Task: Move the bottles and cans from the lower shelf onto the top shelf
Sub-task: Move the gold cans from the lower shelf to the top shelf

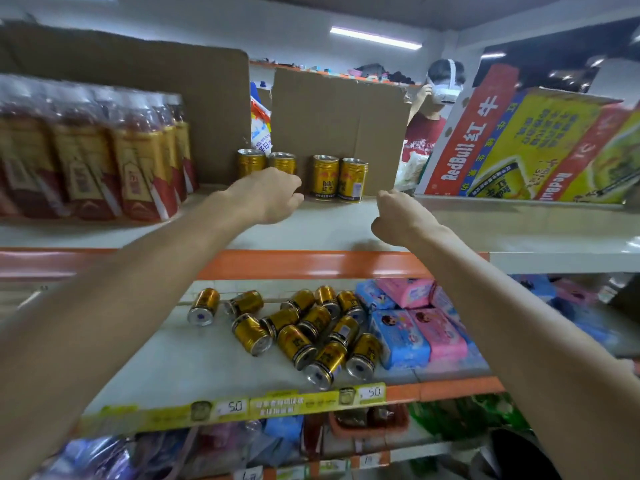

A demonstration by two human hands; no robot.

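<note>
Four cans (353, 180) stand upright on the top shelf (322, 233) just beyond my hands. A dozen or so loose cans (298, 344) lie on the lower shelf (194, 362) beneath them. My left hand (266, 195) crowds the left pair, and a careless withdrawal could topple them. Its fingers curl out of sight, so I cannot tell whether it grips one. My right hand (398, 216), arm outstretched, is clenched on nothing beside the right pair.
</note>
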